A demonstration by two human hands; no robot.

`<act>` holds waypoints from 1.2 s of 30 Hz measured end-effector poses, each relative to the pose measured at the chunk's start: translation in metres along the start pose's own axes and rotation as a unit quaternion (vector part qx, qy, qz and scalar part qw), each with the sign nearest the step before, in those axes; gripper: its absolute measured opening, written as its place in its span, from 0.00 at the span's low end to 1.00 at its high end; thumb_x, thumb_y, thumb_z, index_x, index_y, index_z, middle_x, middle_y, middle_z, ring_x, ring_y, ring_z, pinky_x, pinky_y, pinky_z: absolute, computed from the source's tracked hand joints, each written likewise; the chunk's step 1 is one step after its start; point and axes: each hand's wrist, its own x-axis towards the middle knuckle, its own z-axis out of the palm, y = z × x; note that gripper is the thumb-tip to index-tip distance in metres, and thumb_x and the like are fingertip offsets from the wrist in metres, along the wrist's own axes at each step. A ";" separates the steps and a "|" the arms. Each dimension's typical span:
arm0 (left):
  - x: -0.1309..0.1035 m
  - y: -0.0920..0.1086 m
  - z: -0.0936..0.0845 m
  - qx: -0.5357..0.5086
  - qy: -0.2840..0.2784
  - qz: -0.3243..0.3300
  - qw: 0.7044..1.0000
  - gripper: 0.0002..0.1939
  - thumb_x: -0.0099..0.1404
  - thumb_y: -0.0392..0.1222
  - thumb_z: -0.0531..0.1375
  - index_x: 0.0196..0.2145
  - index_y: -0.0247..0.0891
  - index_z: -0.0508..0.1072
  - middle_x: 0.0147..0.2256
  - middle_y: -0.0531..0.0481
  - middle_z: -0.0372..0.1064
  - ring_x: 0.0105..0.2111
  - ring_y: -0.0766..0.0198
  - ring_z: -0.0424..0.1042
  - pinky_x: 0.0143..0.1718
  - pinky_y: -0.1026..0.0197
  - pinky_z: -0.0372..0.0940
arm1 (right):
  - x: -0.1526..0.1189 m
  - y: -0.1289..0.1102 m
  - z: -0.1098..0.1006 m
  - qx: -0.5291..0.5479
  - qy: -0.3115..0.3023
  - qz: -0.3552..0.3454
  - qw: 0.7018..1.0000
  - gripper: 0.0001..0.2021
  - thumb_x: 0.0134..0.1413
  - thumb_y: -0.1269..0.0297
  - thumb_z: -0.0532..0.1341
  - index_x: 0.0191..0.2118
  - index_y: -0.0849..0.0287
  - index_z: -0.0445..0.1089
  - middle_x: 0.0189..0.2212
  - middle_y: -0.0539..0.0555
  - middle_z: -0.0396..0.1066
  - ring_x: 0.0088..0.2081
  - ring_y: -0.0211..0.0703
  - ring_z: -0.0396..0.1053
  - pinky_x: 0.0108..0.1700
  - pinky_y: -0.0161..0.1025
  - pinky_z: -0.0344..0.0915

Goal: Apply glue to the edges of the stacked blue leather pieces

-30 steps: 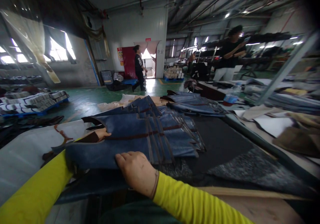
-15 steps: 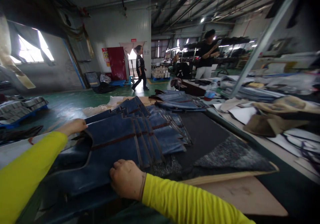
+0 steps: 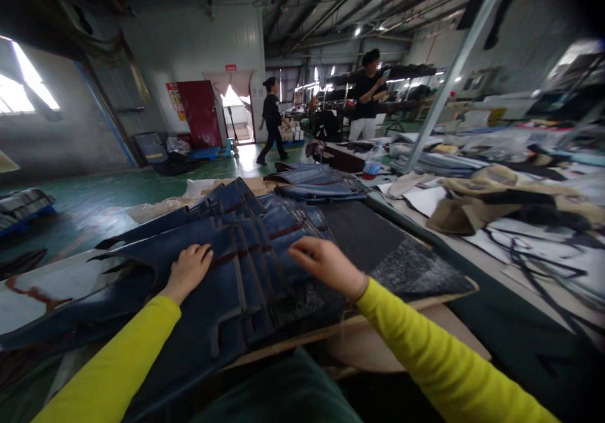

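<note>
Dark blue garment pieces (image 3: 189, 303) with brown strips lie overlapped in a fanned row on a board with a dark covering (image 3: 363, 234). My left hand (image 3: 191, 268) rests on the top piece, its fingers spread over the fabric and holding nothing. Above the right part of the row is my right hand (image 3: 328, 262), its fingers curled together; whether anything is between them is hidden. More blue pieces (image 3: 321, 183) are stacked at the far edge of the board.
Fabric scraps (image 3: 466, 208) and dark cords cover the table on the right, behind a slanting metal pole (image 3: 456, 70). A bottle (image 3: 372, 163) stands beyond the board. One person (image 3: 271, 120) walks in the background; another (image 3: 366, 95) stands holding a phone.
My left hand has let go of the garment's far left edge and moved right onto the fabric. My right hand has moved up and right, off the near part. The walking person has turned up farther right.
</note>
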 end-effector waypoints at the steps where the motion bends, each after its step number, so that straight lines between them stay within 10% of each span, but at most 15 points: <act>1: 0.001 -0.001 0.000 -0.001 0.003 -0.004 1.000 0.24 0.67 0.53 0.41 0.54 0.45 0.63 0.54 0.44 0.59 0.52 0.50 0.58 0.49 0.45 0.59 | 0.001 0.033 -0.012 -0.020 0.010 0.103 0.994 0.17 0.60 0.55 0.50 0.38 0.60 0.72 0.32 0.53 0.72 0.34 0.39 0.69 0.37 0.33 0.61; 5: 0.003 -0.002 0.002 -0.002 0.014 -0.015 1.000 0.24 0.67 0.53 0.41 0.54 0.47 0.64 0.54 0.45 0.59 0.52 0.51 0.59 0.48 0.45 0.60 | 0.005 0.146 -0.031 -0.057 -0.037 0.319 0.945 0.16 0.57 0.57 0.53 0.33 0.64 0.73 0.26 0.57 0.73 0.29 0.41 0.69 0.31 0.34 0.62; 9: 0.003 -0.002 0.005 -0.001 0.017 -0.016 1.000 0.23 0.67 0.53 0.41 0.54 0.46 0.64 0.54 0.45 0.59 0.52 0.52 0.59 0.48 0.45 0.60 | 0.022 0.193 -0.015 -0.049 -0.081 0.381 0.920 0.20 0.56 0.52 0.53 0.31 0.65 0.73 0.23 0.58 0.72 0.24 0.42 0.69 0.26 0.35 0.63; 17: 0.000 0.000 0.002 0.001 0.020 -0.019 1.000 0.23 0.67 0.52 0.41 0.54 0.44 0.63 0.54 0.46 0.59 0.52 0.53 0.59 0.48 0.47 0.60 | 0.042 0.201 0.003 -0.057 -0.058 0.344 0.936 0.13 0.51 0.57 0.59 0.27 0.63 0.72 0.27 0.57 0.72 0.32 0.43 0.69 0.32 0.34 0.61; 28: 0.002 -0.007 0.009 0.017 0.029 0.000 0.999 0.26 0.66 0.54 0.40 0.54 0.42 0.64 0.54 0.44 0.60 0.53 0.50 0.59 0.48 0.46 0.61 | -0.137 0.236 -0.092 -0.019 0.008 0.400 0.916 0.22 0.44 0.42 0.56 0.23 0.60 0.69 0.18 0.51 0.66 0.22 0.40 0.64 0.24 0.36 0.58; 36: 0.016 -0.027 0.011 0.008 0.028 0.056 0.998 0.28 0.65 0.55 0.42 0.52 0.38 0.66 0.51 0.42 0.63 0.51 0.50 0.63 0.51 0.47 0.60 | -0.189 0.204 -0.118 -0.002 0.152 0.370 0.917 0.26 0.49 0.46 0.56 0.49 0.59 0.65 0.45 0.61 0.71 0.45 0.54 0.69 0.43 0.44 0.68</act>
